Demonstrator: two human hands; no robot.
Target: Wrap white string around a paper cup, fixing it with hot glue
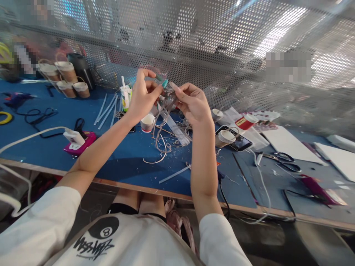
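Both hands are raised over the blue table, close together in front of the perforated metal screen. My left hand (144, 92) is closed in a pinch, its thumb pointing to the right. Facing it, my right hand (194, 101) has thumb and index finger pressed together. Between the two runs a tangled bunch of thin grey cord (166, 104), pinched by the fingers of both. Its strands hang down toward more cord loops and clear strips on the table. Fingers hide part of the bunch. A paper cup (147, 123) stands just below my left hand.
Glue sticks (107, 111) and a pink power socket (80, 143) lie left. Further back stand cups with handles (66, 72) and a dark bottle (80, 70). To the right are a phone (241, 142), scissors (285, 158), white boards (294, 144) and a purple glue gun (318, 188) with cables.
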